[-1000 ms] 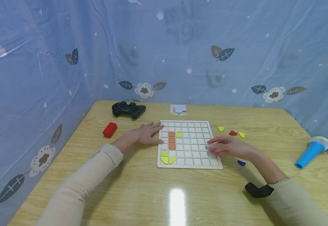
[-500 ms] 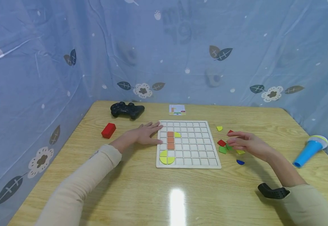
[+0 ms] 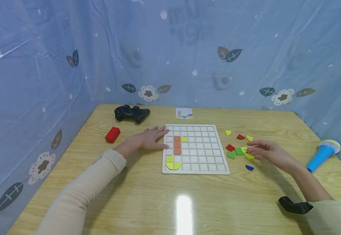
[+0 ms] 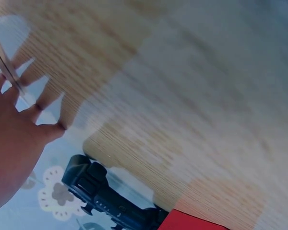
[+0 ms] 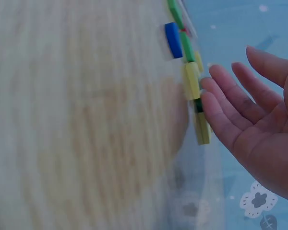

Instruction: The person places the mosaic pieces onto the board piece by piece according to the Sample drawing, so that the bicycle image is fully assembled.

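Note:
My left hand (image 3: 151,138) lies with spread fingers at the left edge of a white gridded board (image 3: 200,148). On the board are orange squares (image 3: 177,144) in a column, a single yellow piece (image 3: 184,139), and yellow quarter-rounds (image 3: 173,163) near the front left corner. To the right, my right hand (image 3: 271,155) hovers over loose pieces with relaxed fingers and nothing in its grasp. Its fingertips overlap yellow pieces (image 3: 248,156) in the head view. Beside them lie green pieces (image 3: 231,154), a red piece (image 3: 230,148) and a blue half-round (image 3: 249,167).
Behind the board lies a small pattern card (image 3: 184,113). A black game controller (image 3: 132,113) and a red block (image 3: 112,135) sit at left. A blue toy microphone (image 3: 323,155) lies at far right. A blue patterned curtain (image 3: 194,65) hangs behind the table.
My right hand has moved right, from over the board's right edge to the loose pieces, uncovering green and red ones. My left hand has stayed put.

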### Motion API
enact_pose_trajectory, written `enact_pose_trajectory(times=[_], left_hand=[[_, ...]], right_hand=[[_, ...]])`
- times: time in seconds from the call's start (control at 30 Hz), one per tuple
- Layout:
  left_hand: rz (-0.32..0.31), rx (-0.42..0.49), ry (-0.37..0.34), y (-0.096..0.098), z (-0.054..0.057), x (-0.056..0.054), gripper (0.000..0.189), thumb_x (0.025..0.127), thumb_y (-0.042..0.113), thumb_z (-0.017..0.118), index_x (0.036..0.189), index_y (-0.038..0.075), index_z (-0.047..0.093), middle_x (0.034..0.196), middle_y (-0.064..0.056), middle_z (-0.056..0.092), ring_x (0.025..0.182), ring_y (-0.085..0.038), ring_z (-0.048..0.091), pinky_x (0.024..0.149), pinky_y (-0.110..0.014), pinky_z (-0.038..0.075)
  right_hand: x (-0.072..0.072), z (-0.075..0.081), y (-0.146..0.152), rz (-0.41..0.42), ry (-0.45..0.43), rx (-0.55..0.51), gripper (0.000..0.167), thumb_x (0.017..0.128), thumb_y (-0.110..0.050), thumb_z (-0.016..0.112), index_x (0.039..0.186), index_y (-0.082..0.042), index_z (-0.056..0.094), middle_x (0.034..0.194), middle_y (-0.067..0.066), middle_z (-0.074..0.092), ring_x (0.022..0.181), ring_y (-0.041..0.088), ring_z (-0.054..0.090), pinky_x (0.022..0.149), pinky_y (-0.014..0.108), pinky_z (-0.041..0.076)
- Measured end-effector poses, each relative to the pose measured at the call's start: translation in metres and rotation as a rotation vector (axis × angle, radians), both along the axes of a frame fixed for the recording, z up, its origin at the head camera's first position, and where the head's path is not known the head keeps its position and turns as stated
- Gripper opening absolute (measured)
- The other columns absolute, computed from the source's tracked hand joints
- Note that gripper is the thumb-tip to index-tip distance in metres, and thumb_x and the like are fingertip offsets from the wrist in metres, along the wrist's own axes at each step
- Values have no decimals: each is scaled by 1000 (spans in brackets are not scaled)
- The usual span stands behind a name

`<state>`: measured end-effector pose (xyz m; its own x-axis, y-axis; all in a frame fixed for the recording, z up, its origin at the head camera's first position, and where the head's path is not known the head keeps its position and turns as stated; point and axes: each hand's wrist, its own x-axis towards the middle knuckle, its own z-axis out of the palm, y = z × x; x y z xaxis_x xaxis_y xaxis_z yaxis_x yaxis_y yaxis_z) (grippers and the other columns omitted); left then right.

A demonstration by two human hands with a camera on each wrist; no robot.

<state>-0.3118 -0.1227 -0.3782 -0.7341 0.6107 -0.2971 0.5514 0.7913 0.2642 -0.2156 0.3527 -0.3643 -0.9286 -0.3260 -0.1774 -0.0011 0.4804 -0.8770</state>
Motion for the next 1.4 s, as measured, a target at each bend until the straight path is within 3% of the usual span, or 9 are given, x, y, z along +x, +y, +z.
enact_pose_trajectory(times=[0.27, 0.5, 0.7, 0.77, 1.03, 1.4], left_hand=[[-5, 0, 15, 1, 3, 0, 85, 91, 66, 42, 155, 24, 6, 159, 0, -3, 143, -31, -1, 111, -56, 2], [-8, 3, 6, 1, 1, 1, 85, 91, 66, 42, 155, 24, 6, 159, -1, -3, 143, -31, -1, 111, -57, 3], [-2, -7, 9, 1, 1, 1, 86, 91, 67, 42, 155, 24, 6, 159, 0, -4, 143, -30, -1, 111, -56, 2], [-2, -8, 10, 1, 1, 1, 86, 91, 67, 42, 155, 24, 6, 159, -1, -4, 143, -31, -1, 111, -56, 2], [9, 2, 9, 2, 2, 4, 84, 91, 65, 44, 155, 23, 8, 159, -1, -2, 144, -30, 1, 111, -55, 3], [-1, 2, 7, 1, 0, 2, 86, 91, 67, 42, 155, 22, 7, 160, -2, -2, 144, -31, 0, 111, -56, 3]], right_hand=[[5, -2, 4, 22, 78, 31, 49, 101, -22, 50, 137, 10, 40, 127, 24, 54, 101, 4, 60, 83, 26, 51], [8, -4, 0, 22, 121, 105, 45, 97, -20, 59, 131, 7, 49, 122, 22, 56, 99, 4, 59, 78, 28, 52], [8, -2, -10, 84, 205, 190, 40, 90, -8, 66, 124, 10, 54, 120, 26, 56, 100, 30, 61, 74, 27, 54], [7, -2, -13, 119, 216, 195, 40, 88, -4, 67, 123, 11, 55, 119, 27, 56, 99, 33, 61, 74, 27, 54], [3, -7, -14, 203, 249, 164, 39, 86, -2, 69, 120, 12, 56, 117, 29, 56, 88, 14, 63, 71, 26, 53], [3, -10, -15, 183, 269, 193, 40, 84, 0, 70, 121, 8, 57, 103, 17, 59, 80, 12, 55, 64, 25, 49]])
